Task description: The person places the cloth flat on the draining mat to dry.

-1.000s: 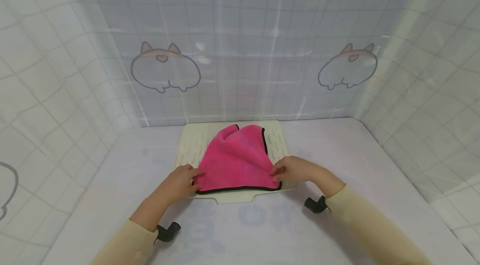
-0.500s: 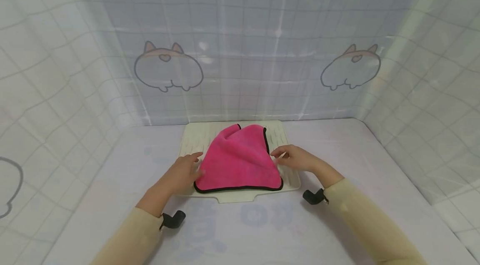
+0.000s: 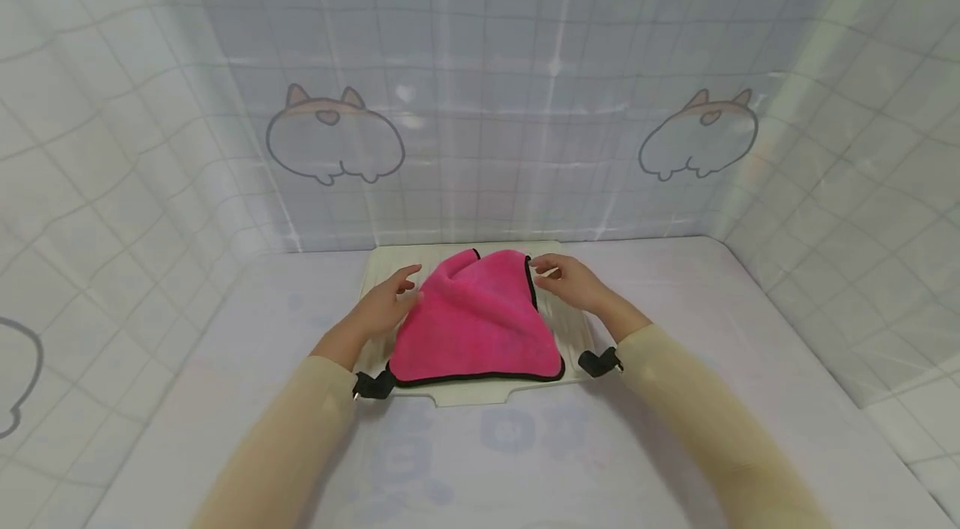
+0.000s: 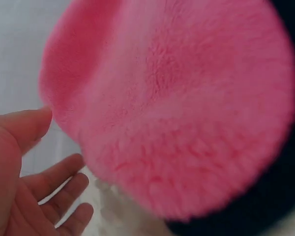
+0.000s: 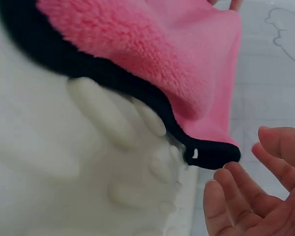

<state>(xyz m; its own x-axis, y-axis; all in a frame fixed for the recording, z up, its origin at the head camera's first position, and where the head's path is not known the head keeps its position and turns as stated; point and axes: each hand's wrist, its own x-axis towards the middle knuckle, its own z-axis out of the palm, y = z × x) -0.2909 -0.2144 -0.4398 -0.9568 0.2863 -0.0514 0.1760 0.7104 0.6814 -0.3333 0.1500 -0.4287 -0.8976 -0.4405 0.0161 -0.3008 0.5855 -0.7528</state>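
Observation:
A pink plush cloth with black edging lies rumpled over a cream ridged tray, its back part raised in folds. Beside the cloth's left edge is my left hand, fingers spread and relaxed, thumb tip right at the pink fabric in the left wrist view. My right hand hovers at the back right corner, fingers loosely bent. In the right wrist view the fingertips are right at the black-edged corner, with the thumb apart from it.
The tray stands on a pale printed table covering, close against the back wall with its grid and cartoon animals. Grid-patterned side walls flank the table. Each wrist carries a black camera mount.
Both hands have let go of the cloth's front corners and moved back along its sides, toward the rear edge. The cloth looks the same.

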